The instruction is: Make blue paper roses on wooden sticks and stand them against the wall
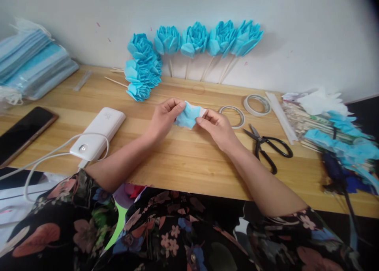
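Note:
A small piece of blue and white fabric (189,116) is stretched between my two hands above the middle of the wooden table (177,160). My left hand (166,117) pinches its left edge between thumb and fingers. At its right side, my right hand (216,128) holds the other edge, thumb in front. Just beyond my right hand lies a thin tape ring (240,119), with a thicker tape roll (257,105) behind it. Black-handled scissors (260,141) rest open to the right of my right hand.
Blue fabric flowers on sticks (194,40) lean on the wall, and more (142,68) lie piled. Left are a power bank (99,133) with cable, a phone (26,131) and packed masks (35,64). Glue sticks (282,117), blue strips (340,144) and a dark tool (333,168) lie right.

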Available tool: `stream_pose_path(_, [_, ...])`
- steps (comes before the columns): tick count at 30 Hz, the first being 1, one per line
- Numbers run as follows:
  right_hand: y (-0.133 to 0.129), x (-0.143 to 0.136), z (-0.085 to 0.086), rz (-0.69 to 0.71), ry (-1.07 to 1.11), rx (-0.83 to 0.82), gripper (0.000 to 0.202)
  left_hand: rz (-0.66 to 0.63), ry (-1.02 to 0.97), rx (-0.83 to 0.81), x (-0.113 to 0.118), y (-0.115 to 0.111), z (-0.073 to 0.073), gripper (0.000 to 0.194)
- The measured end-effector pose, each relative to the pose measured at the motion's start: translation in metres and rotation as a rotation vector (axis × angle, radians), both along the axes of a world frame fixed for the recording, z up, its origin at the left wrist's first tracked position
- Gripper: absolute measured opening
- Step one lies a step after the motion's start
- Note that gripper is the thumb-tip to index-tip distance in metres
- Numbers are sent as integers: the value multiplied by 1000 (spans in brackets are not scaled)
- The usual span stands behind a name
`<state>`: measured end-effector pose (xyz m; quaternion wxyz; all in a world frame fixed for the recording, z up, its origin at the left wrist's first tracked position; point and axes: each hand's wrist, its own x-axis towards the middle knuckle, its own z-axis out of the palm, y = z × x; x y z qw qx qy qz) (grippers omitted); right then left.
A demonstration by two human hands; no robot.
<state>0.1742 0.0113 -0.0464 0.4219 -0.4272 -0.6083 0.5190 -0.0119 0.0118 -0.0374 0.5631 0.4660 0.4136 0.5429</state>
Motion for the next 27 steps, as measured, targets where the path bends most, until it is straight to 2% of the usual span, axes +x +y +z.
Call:
stream_pose_path(3, [0,2,4,-78,86,26,30,-9,27,30,1,-2,3,37])
stream_pose_path(8, [-1,7,10,-217,39,261,17,-9,49,78,2,-3,5,38])
stream_pose_path(12, [-2,6,11,-219,-90,389,15,-25,98,111,2,-3,3,37])
stream_pose_path(19, [-1,3,8,-192,-149,418,14,-62,132,174,5,-4,-1,40])
stream_pose_path(27, [-3,3,10,-285,-220,566,13,44,66,82,6,-5,-1,33])
